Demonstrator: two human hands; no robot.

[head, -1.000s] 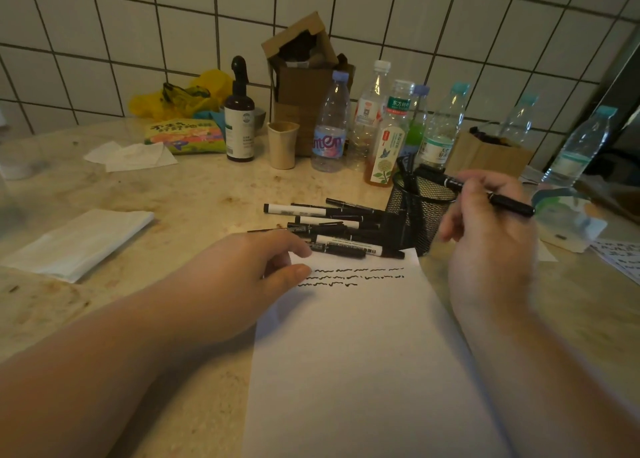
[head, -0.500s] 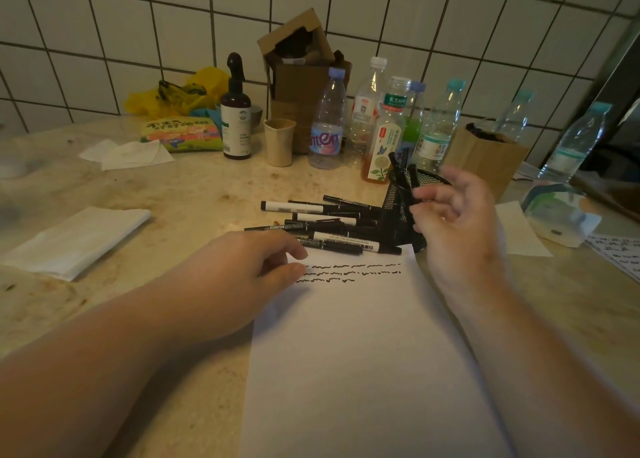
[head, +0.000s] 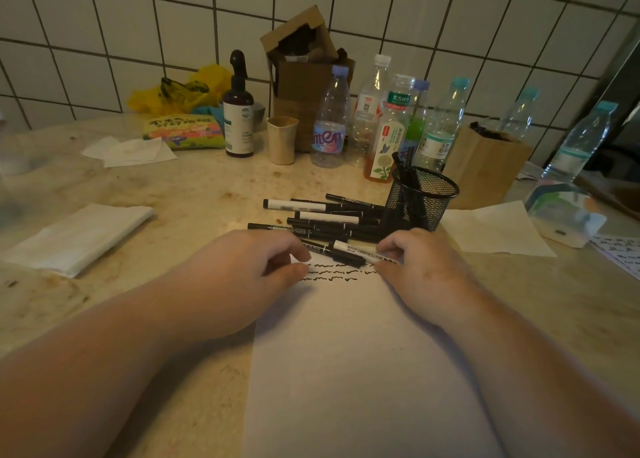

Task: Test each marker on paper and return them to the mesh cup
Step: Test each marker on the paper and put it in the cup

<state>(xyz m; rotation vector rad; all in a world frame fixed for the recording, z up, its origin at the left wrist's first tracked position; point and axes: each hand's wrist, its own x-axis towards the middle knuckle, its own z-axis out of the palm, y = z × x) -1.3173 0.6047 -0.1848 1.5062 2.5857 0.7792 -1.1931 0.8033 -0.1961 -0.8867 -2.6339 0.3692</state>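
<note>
A white sheet of paper point(head: 360, 353) lies in front of me with two rows of black squiggles near its top edge. Several black and white markers point(head: 322, 220) lie in a pile just beyond it. The black mesh cup point(head: 420, 198) stands to the right of the pile with a few markers upright in it. My right hand point(head: 415, 267) pinches the end of a white whiteboard marker point(head: 360, 251) lying at the paper's top edge. My left hand point(head: 249, 274) rests curled on the paper's upper left corner, holding nothing.
Several plastic bottles point(head: 384, 125), a paper cup point(head: 282, 139), a dark spray bottle point(head: 239, 111) and cardboard boxes point(head: 301, 76) stand along the tiled wall. Tissues point(head: 76, 232) lie left, a loose paper point(head: 495, 229) and a plastic pack point(head: 564, 215) right.
My right hand put the black marker it held into the mesh cup, then came down left to the paper's top edge and took hold of the white marker. My left hand stayed put.
</note>
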